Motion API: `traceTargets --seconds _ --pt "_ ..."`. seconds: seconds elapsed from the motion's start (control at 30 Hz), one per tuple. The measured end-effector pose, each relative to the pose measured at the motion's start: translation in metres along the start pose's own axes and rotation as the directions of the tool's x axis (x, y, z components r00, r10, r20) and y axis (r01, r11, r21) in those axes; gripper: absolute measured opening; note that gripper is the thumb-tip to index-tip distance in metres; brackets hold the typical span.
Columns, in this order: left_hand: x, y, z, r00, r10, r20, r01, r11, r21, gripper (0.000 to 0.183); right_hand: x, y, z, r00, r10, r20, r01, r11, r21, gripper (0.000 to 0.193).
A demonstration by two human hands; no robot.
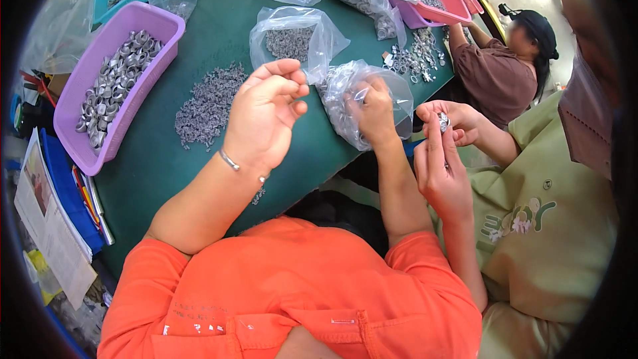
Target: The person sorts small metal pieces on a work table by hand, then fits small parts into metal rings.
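Observation:
My left hand, with a metal cuff bracelet at the wrist, is raised over the table near a loose heap of small grey metal pieces. Its fingers are loosely bent and apart, and nothing shows between them. My right hand reaches into a clear plastic bag filled with silvery metal pieces. Its fingers curl down inside the film; whatever they grip is hidden. Just behind my left hand, another open clear bag contains small grey pieces.
A purple basket of silvery rings stands at the left. Beside me on the right, a person in green holds a silvery ring. Farther back are a pink basket, a teal basket and scattered rings. Papers lie left.

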State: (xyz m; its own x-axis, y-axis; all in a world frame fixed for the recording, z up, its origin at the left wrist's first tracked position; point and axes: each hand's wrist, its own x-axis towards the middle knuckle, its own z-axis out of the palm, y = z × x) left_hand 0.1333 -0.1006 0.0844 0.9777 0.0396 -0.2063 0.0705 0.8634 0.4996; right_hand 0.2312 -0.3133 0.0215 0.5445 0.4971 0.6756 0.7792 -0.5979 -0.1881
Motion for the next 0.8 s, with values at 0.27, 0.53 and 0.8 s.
traceTargets --seconds 0.27,0.53,0.8 --pt "-0.016 0.031 -0.033 0.993 0.116 0.015 -0.114 0.989 -0.097 0.025 -0.018 -0.034 -0.025 0.717 0.675 0.173 -0.590 0.455 0.668 0.018" --pt "-0.023 0.043 -0.030 0.956 0.237 0.174 -0.237 0.971 -0.019 0.020 -0.040 -0.032 -0.042 0.738 0.581 0.342 -0.356 -0.095 0.930 0.015" --pt "-0.065 0.038 0.021 0.241 -0.174 0.955 -0.265 0.934 0.238 0.017 -0.028 -0.032 -0.042 0.811 0.486 0.324 -0.258 -0.200 0.945 0.014"
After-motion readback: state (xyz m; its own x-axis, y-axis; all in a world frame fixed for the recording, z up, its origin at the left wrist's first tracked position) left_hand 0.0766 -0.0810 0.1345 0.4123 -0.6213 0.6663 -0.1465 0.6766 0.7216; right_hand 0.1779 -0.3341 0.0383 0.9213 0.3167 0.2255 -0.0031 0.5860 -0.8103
